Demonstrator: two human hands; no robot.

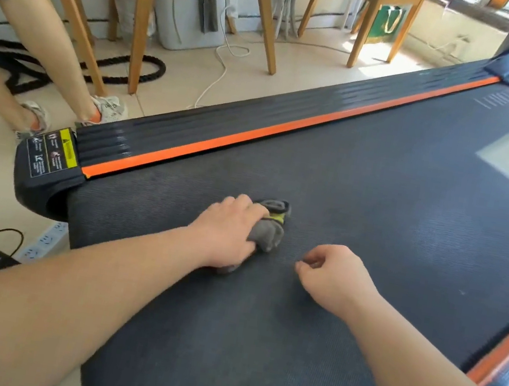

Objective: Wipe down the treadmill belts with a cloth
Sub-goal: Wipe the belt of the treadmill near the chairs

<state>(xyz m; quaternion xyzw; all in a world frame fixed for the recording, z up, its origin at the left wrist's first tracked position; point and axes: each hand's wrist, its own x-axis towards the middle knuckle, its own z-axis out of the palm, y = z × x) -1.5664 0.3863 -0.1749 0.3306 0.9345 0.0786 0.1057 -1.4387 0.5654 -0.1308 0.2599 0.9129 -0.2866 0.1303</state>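
The dark treadmill belt (364, 183) fills the middle of the view, with an orange strip along its left rail. A bunched grey cloth (268, 231) with a yellow-green patch lies on the belt near its rear end. My left hand (228, 232) grips the cloth and presses it onto the belt; part of the cloth is hidden under my palm. My right hand (332, 273) rests on the belt just right of the cloth, fingers loosely curled with the thumb against the fingertips, holding nothing I can make out.
Another person's legs and sneakers (106, 111) stand beside the treadmill's rear left corner. Wooden chair legs (139, 24), a black rope, a white cable and a grey bin lie beyond. A power strip (45, 243) and adapter sit on the floor at the left.
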